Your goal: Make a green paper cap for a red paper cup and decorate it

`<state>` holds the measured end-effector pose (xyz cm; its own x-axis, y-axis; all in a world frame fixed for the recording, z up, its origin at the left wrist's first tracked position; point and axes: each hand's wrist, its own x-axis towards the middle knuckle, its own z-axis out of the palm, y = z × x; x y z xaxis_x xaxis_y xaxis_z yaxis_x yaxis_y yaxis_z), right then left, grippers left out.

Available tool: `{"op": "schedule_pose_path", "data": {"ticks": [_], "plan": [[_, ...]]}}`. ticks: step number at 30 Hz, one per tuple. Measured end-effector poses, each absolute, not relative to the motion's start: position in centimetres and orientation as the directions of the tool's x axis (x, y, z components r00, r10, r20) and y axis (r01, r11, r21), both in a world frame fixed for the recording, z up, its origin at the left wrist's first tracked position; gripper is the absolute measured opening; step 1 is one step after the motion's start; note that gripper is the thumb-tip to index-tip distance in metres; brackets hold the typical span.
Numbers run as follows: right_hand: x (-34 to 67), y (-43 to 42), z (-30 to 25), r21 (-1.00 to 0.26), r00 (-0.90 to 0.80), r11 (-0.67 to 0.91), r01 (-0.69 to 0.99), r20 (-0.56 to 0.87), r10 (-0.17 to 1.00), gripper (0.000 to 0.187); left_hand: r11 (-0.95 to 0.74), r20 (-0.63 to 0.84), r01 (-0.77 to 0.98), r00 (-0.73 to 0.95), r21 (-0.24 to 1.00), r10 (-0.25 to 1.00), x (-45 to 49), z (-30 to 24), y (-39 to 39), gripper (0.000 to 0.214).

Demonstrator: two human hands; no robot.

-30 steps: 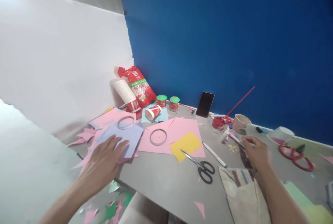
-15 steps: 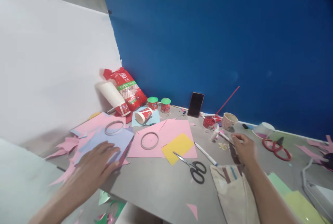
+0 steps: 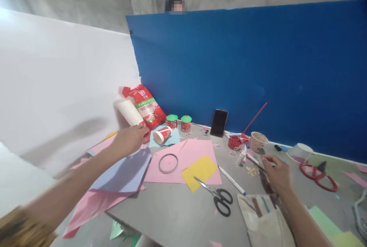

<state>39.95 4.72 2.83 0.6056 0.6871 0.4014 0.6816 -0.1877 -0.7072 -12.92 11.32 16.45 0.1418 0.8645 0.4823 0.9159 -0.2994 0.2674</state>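
Note:
My left hand (image 3: pixel 130 140) reaches over the purple-blue sheet (image 3: pixel 123 172), its fingers stretched forward beside the stack of paper cups (image 3: pixel 129 111). My right hand (image 3: pixel 275 172) rests on the table with curled fingers, close to the end of a white marker (image 3: pixel 254 160); whether it grips anything is hidden. In the middle, a grey ring (image 3: pixel 168 163) lies on the pink sheet (image 3: pixel 197 148). Black-handled scissors (image 3: pixel 215 195) lie partly on the yellow paper (image 3: pixel 202 168). A capped marker (image 3: pixel 232 180) is beside them. Under my right forearm lies a cloth pouch (image 3: pixel 258 220).
Two small red cups with green tops (image 3: pixel 179 122) stand behind a tipped paper cup (image 3: pixel 162 135). A phone (image 3: pixel 219 122) leans on the blue board (image 3: pixel 229 59). Red-handled scissors (image 3: pixel 318 176) lie at right. A person's head (image 3: pixel 175 4) shows above the board.
My left hand has lifted off the purple-blue sheet and moved forward and right towards the cups, covering the ring there. My right hand keeps its place beside the marker. The view has tilted up.

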Motion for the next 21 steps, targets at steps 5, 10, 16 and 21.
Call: {"op": "schedule_pose_path", "data": {"ticks": [5,10,16,21], "plan": [[40.6,5.2,1.5,-0.666,0.544,-0.103,0.739,0.5,0.674,0.041,-0.307,0.373,0.895,0.178,0.323,0.911,-9.4,14.6,15.1,0.014],[40.4,5.0,1.6,-0.666,0.541,-0.062,0.744,0.545,0.641,0.044,-0.259,0.285,0.801,0.116,0.54,0.951,-9.8,17.1,15.1,0.032],[36.1,3.3,5.3,-0.74,0.581,0.181,0.648,0.633,0.511,0.035,-0.219,0.16,0.465,0.162,0.858,0.974,-6.0,16.8,8.4,0.04],[29.9,2.4,6.5,-0.947,0.244,0.32,0.005,0.311,0.919,0.061,0.186,-0.165,-0.001,0.453,0.983,0.876,3.2,10.7,5.1,0.039]]}}
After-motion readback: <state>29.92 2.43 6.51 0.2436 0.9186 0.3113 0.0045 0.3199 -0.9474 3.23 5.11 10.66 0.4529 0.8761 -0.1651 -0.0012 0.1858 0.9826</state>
